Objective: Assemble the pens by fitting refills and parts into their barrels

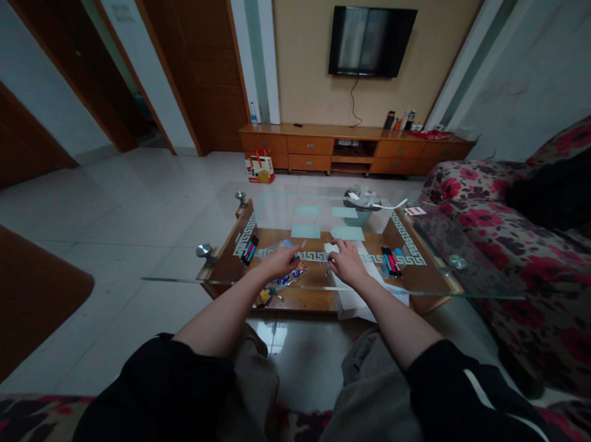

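My left hand (279,261) lies palm down on the glass table (321,202), fingers loosely curled over a clear packet (286,274) with blue and red print; can't tell if I'm pinching it or just pressing. A thin pen-like stick (302,245) pokes up just past the fingertips, too small to tell whether I grip it. My right hand (347,261) rests flat, fingers half spread, on a white box (359,278) at the near edge; nothing pinched there.

Counts: four pale green cards (305,231) in a two-by-two block just beyond both hands. Two bunches of markers, one left (249,249), one right (390,261), single pens too small to count. One basket (360,211) of white stuff at the far side, with a white cable (391,205) trailing right.

Floral sofa (524,248) to my right, touching the table's corner. Behind: wooden TV cabinet (355,148), wall TV (371,40), red-and-white bag (260,167) on the floor. Glass glare blurs the packet's print.
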Demonstrator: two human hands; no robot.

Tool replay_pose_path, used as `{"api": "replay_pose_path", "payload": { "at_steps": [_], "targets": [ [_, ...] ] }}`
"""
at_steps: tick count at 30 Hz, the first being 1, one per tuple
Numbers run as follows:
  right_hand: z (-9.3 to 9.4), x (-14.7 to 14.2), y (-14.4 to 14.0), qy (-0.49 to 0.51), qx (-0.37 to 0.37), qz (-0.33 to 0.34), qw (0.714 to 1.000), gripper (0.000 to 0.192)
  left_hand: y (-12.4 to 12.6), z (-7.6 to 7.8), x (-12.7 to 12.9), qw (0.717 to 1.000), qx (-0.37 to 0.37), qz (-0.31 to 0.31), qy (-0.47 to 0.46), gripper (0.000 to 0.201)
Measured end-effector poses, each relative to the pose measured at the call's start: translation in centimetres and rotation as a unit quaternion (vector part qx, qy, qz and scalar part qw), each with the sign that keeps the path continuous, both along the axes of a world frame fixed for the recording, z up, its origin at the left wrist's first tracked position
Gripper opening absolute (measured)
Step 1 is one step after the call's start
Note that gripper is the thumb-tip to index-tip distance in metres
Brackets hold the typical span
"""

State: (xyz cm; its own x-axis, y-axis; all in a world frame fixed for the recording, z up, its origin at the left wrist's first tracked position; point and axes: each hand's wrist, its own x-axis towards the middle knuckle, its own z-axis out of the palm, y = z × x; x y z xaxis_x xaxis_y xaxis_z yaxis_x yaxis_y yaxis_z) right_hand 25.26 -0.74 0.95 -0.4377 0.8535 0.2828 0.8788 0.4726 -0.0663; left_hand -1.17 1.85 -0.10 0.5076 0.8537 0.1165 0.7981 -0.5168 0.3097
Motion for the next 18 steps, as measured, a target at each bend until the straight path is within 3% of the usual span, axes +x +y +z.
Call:
{"api": "replay_pose_path", "payload": {
  "at_steps": [6,11,15,18],
  "targets": [
    [-0.2,0.0,0.1,0.008,0.004,0.002,1.0,0.019,-0.1,0.1,0.1,1.0,-0.009,-0.021,-0.003,0.04],
    [0.8,0.0,-0.1,0.053,0.029,-0.016,0.998,0.02,-0.1,0.3,0.3,0.999,-0.005,-0.034,-0.018,0.045],
    [1.7,-0.8,-0.3,0.179,0.034,0.002,0.983,0.023,0.1,0.4,0.6,0.998,0.0,-0.04,-0.044,0.038],
    [1.7,-2.1,-0.5,0.327,-0.015,0.006,0.945,0.022,0.1,0.5,0.9,0.996,0.019,-0.055,-0.069,0.025]
  ]
}}
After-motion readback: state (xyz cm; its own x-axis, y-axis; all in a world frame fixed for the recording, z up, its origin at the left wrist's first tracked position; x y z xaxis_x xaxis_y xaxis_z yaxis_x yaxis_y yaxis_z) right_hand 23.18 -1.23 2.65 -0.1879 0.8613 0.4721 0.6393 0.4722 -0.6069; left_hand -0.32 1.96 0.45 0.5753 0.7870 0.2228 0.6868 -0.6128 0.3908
